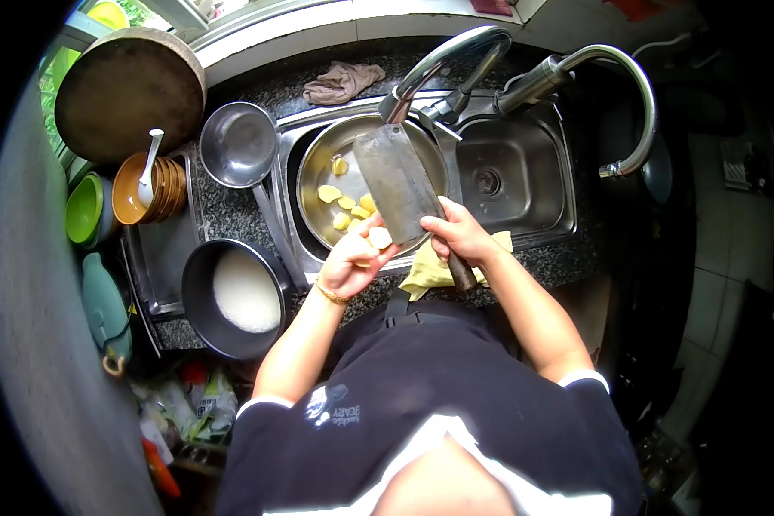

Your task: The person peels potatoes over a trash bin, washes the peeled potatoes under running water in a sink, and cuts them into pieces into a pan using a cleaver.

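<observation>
My right hand (460,230) is closed around the cleaver (396,182) near where its dark handle meets the blade. The broad blade points up and to the left, over the steel basin. My left hand (351,265) pinches a peeled, pale yellow potato piece (379,237) close to the blade's lower edge; whether they touch I cannot tell. Several yellow potato pieces (329,193) lie in the round metal basin (310,163), which sits in the left sink bowl. The blade hides the right part of the basin's inside.
A pot of white rice or cloudy liquid (246,291) and a steel saucepan (238,144) stand at left. Brown bowls (174,191) are stacked beyond. Two faucets (469,39) arch over the sink. A yellow cloth (427,270) hangs at the front edge.
</observation>
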